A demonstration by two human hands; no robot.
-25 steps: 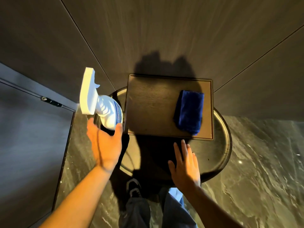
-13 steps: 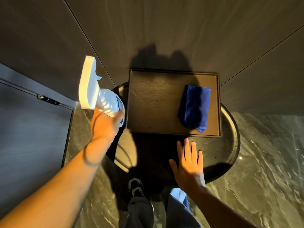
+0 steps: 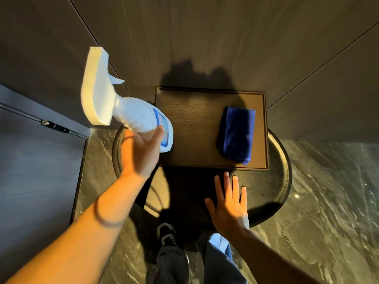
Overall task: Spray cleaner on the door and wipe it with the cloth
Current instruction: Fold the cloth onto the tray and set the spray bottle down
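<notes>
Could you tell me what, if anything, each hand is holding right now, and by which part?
The left hand holds the spray bottle by its lower body, nozzle end up. The right hand holds nothing, fingers spread flat.

Left hand is wrapped around the body of the white spray bottle, grip tight, bottle tilted with its wide white head up and to the left, held above the round dark surface. A thin band circles the left forearm. Right hand hovers flat, fingers spread, palm down over the near part of that surface, holding nothing. On the surface sits a rectangular wooden tray, and the folded blue cloth lies on its right side. Dark wood panels rise behind; a marbled floor is below.
</notes>
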